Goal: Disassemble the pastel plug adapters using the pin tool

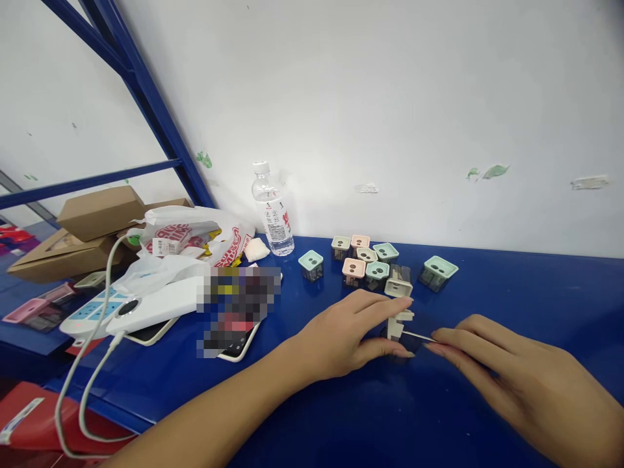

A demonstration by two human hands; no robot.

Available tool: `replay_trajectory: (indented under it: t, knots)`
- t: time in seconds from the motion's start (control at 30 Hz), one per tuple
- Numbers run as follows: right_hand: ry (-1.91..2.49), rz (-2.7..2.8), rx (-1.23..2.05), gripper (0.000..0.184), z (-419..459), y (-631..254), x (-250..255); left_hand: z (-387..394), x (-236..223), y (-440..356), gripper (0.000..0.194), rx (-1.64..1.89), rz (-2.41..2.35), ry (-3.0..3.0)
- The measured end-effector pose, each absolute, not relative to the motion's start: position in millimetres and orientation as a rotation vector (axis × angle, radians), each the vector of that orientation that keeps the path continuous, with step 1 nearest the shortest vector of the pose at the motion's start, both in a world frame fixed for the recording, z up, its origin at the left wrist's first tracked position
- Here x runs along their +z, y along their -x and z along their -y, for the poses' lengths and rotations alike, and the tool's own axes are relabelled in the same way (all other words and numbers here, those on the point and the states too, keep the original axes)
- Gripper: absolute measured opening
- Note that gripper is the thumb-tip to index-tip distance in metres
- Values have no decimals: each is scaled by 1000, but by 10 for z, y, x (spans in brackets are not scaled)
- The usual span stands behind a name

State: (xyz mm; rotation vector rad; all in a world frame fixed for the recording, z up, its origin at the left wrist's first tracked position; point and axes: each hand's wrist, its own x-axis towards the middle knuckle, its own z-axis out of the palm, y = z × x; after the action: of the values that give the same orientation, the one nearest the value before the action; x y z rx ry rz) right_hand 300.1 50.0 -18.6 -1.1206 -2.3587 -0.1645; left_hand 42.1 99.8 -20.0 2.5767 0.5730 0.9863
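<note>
left hand [341, 335] pinched a small cream-and-dark sharpener [394, 327] between thumb and fingers, low over the blue table [546, 286]. the right hand [526, 383] had its thumb and forefinger closed on a thin metal rod [418, 336], whose other end reached the cream part of that sharpener. just beyond the left fingertips, a second cream sharpener [400, 289] lay tipped on its side, crowding that hand. behind it six upright sharpeners [353, 268] in pink, cream and mint stood close together, with a mint sharpener [311, 261] apart to the left and another mint one [440, 268] to the right.

farther left, near the forearm, lay a phone [238, 344], then a white device [163, 305] beside a power strip [90, 315], with a white cable [57, 413] looping past the table edge. a clear bottle [273, 221] stood near the wall [365, 97], next to a printed plastic bag [195, 227] and cardboard boxes [104, 211].

fingers covered much of the held sharpener, and its dark body blended into the table, so whether it rested there could not be told. the rod's tip was hard to make out. pixel blocks masked most of the phone and one end of the white device. the right wrist and left forearm ran out of view.
</note>
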Motion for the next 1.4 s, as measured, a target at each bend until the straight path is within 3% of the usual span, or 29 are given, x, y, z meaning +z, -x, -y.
replay_trajectory:
  t: [0.2, 1.13, 1.4]
  knots:
    - [1104, 2240, -224, 38, -468, -2875, -177, -1000, -200, -420, 53, 988, -571, -2582]
    - [1091, 2270, -199, 37, -492, -2928, -199, -989, -187, -407, 51, 981, -584, -2568]
    - [1101, 2237, -176, 27, -496, -2980, -224, -935, -125, -480, 38, 1051, -725, -1955]
